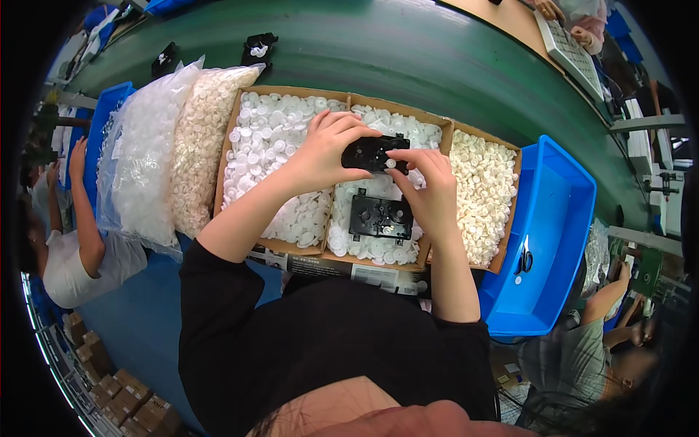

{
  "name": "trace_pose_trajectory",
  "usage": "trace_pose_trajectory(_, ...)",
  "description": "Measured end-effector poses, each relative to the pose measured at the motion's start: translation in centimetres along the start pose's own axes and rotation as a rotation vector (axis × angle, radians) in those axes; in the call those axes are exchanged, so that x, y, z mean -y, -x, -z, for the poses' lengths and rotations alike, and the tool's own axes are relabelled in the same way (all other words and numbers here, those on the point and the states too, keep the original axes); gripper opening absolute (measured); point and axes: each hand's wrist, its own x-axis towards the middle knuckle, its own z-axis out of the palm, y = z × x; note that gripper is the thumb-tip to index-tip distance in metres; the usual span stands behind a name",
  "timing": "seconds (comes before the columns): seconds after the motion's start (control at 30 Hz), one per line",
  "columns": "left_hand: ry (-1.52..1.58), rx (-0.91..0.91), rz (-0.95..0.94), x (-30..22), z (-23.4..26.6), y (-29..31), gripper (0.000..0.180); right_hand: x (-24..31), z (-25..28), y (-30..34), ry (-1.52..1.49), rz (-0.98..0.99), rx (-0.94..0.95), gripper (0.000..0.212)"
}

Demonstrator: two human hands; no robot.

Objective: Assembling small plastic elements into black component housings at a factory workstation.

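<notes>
Above the middle of a divided cardboard box point(348, 102), my left hand point(331, 149) grips the left end of a black plastic housing point(364, 154). At the housing's right end, my right hand point(429, 178) has thumb and forefinger closed on a small white gear point(391, 164), which lies against the housing's face. A second black housing point(381, 217) rests on the white gears just below my hands. White plastic gears point(269, 138) fill the left and middle compartments. Cream-coloured small gears point(480, 189) fill the right one.
Left of the box stand clear bags of white parts point(142, 153) and cream parts point(207, 138). A blue bin point(542, 291) with black-handled scissors point(524, 258) is at the right. Two black housings point(260, 49) lie on the green belt point(408, 51). Other people work at both sides and across.
</notes>
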Motion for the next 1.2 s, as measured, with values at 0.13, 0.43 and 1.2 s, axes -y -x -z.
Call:
trace_pose_trajectory(0.13, 0.014, -0.019, -0.019, 0.3, -0.3, 0.1, 0.069, -1.2, -1.1, 0.0, 0.070, 0.083, -0.020, 0.023)
trace_pose_trajectory(0.43, 0.022, -0.048, -0.021, 0.2, -0.3, 0.0, 0.069, -1.4, -0.7, 0.5, 0.239, 0.284, -0.090, 0.017)
trace_pose_trajectory(1.2, 0.061, -0.107, -0.019, 0.3, -1.0, -0.2, 0.070, -0.4, 0.0, 0.5, 0.343, 0.253, -0.053, 0.015)
